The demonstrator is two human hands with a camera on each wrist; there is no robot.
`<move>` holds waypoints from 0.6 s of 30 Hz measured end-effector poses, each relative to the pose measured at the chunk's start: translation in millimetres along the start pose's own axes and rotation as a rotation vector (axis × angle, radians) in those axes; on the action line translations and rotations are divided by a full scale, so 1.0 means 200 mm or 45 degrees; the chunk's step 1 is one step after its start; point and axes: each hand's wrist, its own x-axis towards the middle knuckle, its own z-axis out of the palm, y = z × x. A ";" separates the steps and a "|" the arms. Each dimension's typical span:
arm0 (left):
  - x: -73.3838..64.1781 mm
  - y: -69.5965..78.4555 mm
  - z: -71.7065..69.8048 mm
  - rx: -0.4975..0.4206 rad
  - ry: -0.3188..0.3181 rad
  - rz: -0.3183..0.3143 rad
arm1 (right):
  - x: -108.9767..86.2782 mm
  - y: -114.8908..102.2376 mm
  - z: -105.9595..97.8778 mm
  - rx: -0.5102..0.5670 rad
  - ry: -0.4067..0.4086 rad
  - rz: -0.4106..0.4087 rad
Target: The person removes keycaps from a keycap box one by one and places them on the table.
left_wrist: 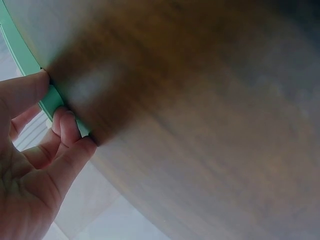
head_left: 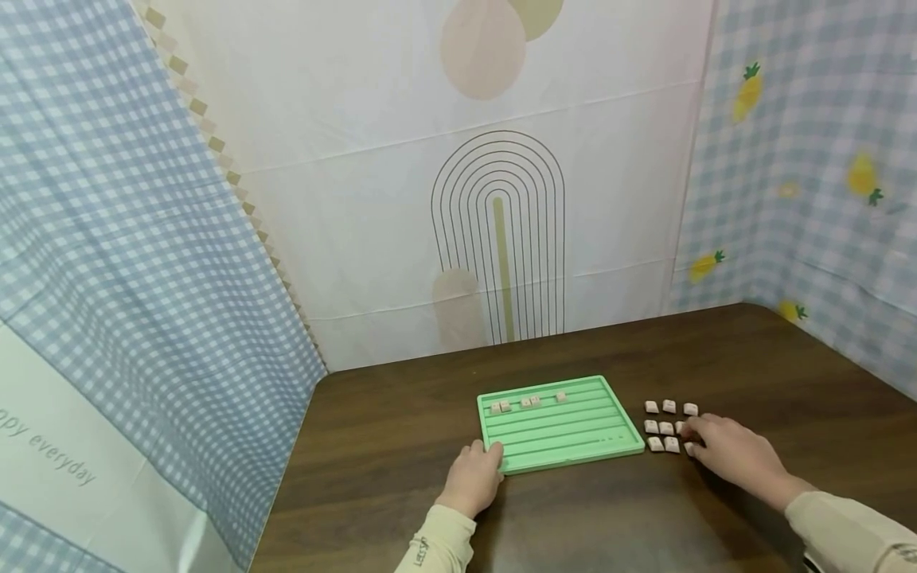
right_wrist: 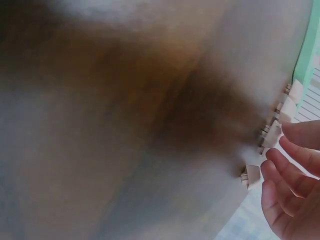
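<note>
A green ridged tray [head_left: 566,459] lies on the table with several beige keycaps [head_left: 534,401] along its far ridge. My left hand [head_left: 473,479] grips the tray's near left corner; in the left wrist view its thumb and fingers pinch the green rim [left_wrist: 52,102]. To the right of the tray, several more keycaps [head_left: 669,406] stand in short rows. At the right end of these rows my right hand [head_left: 738,455] pinches a keycap [right_wrist: 271,134] between thumb and forefinger, close over the table. Another keycap [right_wrist: 251,176] stands beside its curled other fingers.
The dark wooden table [head_left: 387,446] reaches back to a pale printed cloth [head_left: 358,239]. Checked cloths hang at left [head_left: 143,199] and right [head_left: 809,223]. The loose keycaps stand close to the tray's right edge.
</note>
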 end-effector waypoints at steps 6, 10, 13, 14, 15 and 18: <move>0.00 0.00 -0.01 0.001 -0.011 -0.005 | 0.03 -0.02 -0.01 0.018 0.043 -0.002; 0.00 0.00 -0.01 0.000 -0.018 -0.012 | 0.07 -0.08 -0.01 0.070 0.055 0.002; 0.00 0.00 -0.01 0.002 -0.014 -0.012 | 0.11 -0.15 -0.01 0.106 0.092 -0.019; 0.00 0.00 -0.01 0.000 -0.013 -0.011 | 0.13 -0.17 -0.01 0.117 0.109 -0.027; 0.00 0.00 -0.01 -0.002 -0.012 -0.009 | 0.14 -0.19 -0.01 0.125 0.129 -0.037; 0.00 0.00 -0.01 -0.011 -0.021 -0.003 | 0.20 -0.25 -0.02 0.143 0.187 -0.064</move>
